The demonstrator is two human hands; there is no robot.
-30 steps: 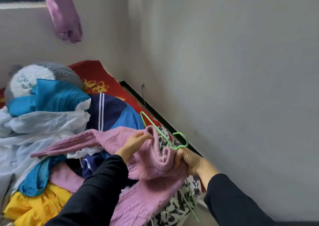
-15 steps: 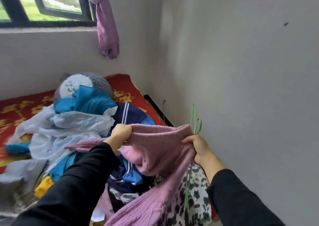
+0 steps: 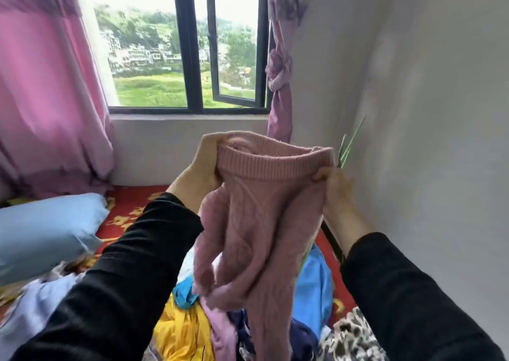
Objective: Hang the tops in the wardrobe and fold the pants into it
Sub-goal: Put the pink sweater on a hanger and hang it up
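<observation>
1. Now sweater (image 3: 264, 209) hangs raised over the clothes pile (image 3: 181, 330) on the bed (image 3: 132, 212).
2. Fingers of left hand (image 3: 201, 168) grasp its neckband; fingers of right hand (image 3: 334, 192) pinch the other side.
3. Green hanger (image 3: 348, 148) juts up behind right hand.

Both arms, in black sleeves (image 3: 132, 264), reach forward and upward side by side. The left hand (image 3: 202, 168) grips one side of the pink sweater (image 3: 264, 209) at its collar, fingers curled over the ribbed edge (their tips hidden by the knit). The right hand (image 3: 334, 192) pinches the opposite side, thumb pressed on the ribbing, its wrist bare above the cuff.
</observation>
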